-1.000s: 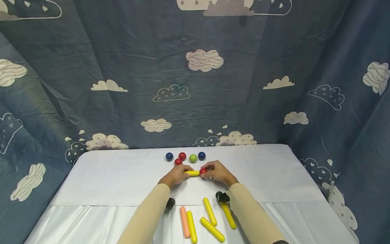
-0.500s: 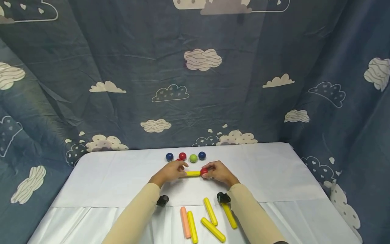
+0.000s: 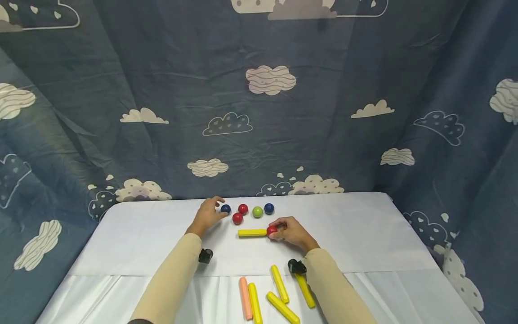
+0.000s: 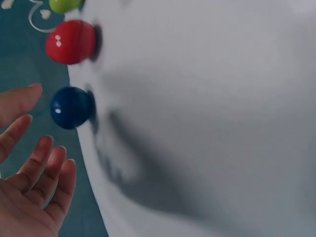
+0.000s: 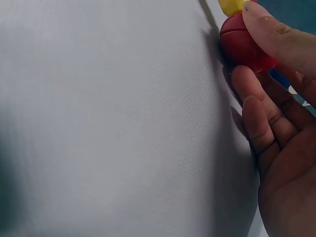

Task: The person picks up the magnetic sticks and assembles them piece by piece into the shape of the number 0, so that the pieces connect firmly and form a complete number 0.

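My right hand (image 3: 293, 233) pinches a red ball (image 3: 272, 231) between thumb and fingers at the middle of the table. The right end of a yellow stick (image 3: 252, 233) meets this ball, and the stick lies sideways across the white cloth. In the right wrist view the thumb covers part of the red ball (image 5: 242, 42). My left hand (image 3: 206, 217) reaches to the back left, thumb and fingers spread around a dark blue ball (image 3: 225, 209). The left wrist view has a gap between those fingers (image 4: 66, 182) and the blue ball (image 4: 71, 107).
Two more red balls (image 3: 243, 209), a green ball (image 3: 257, 212) and another blue ball (image 3: 269, 208) sit along the back. Near the front lie an orange-pink stick (image 3: 245, 298) and several yellow sticks (image 3: 279, 284). A dark cloud-print curtain (image 3: 307, 112) hangs behind the table.
My left hand has let go of the yellow stick and moved left and back to the blue ball. The right hand stays on the red ball.
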`<action>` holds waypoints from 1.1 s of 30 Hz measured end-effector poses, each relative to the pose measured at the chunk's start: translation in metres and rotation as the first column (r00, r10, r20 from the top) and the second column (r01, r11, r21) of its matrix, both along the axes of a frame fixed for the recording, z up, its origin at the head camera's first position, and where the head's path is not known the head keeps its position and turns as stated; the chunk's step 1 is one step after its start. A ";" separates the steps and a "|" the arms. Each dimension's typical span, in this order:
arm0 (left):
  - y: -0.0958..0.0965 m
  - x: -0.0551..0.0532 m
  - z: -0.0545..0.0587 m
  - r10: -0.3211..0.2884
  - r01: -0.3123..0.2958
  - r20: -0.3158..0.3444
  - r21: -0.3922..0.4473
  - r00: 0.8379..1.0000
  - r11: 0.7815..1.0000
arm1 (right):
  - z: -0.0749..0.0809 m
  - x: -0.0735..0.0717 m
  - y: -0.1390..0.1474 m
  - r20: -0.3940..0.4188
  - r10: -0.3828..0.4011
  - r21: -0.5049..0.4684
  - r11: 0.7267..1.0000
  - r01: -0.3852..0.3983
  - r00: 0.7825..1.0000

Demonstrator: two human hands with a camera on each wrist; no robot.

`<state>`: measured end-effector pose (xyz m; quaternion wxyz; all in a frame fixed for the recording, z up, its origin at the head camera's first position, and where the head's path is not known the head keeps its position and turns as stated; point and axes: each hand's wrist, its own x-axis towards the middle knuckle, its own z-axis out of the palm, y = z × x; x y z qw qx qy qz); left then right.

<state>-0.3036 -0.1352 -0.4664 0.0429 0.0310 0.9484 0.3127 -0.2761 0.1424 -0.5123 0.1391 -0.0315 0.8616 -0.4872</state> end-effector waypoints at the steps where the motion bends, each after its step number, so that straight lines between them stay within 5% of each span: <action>1: -0.002 -0.002 -0.002 0.010 -0.010 0.005 -0.001 1.000 1.000 | -0.001 0.000 -0.001 0.001 0.003 -0.001 1.000 -0.003 1.000; 6: -0.004 -0.011 -0.012 0.054 -0.053 0.034 -0.025 0.998 0.998 | -0.003 -0.001 -0.004 -0.006 0.021 -0.013 1.000 -0.021 1.000; 13: 0.010 -0.021 -0.029 0.037 -0.035 0.067 -0.031 0.997 0.999 | -0.004 0.003 0.004 0.008 -0.045 0.033 0.998 0.045 0.999; 18: 0.009 -0.023 -0.030 0.077 -0.074 0.050 -0.057 0.996 0.996 | -0.002 0.001 0.002 -0.002 -0.017 0.013 1.000 0.017 1.000; 23: 0.000 -0.022 -0.025 0.052 -0.050 0.038 -0.054 0.998 0.997 | -0.001 -0.002 -0.001 -0.007 -0.027 0.005 1.000 0.027 1.000; 27: -0.005 -0.018 -0.024 0.033 -0.033 0.034 -0.020 0.999 0.999 | 0.000 -0.005 0.001 -0.006 -0.029 0.004 1.000 0.029 1.000; 33: -0.017 0.003 -0.021 0.000 0.001 0.039 -0.023 0.999 1.000 | -0.002 -0.002 0.000 0.013 -0.013 -0.016 1.000 0.014 1.000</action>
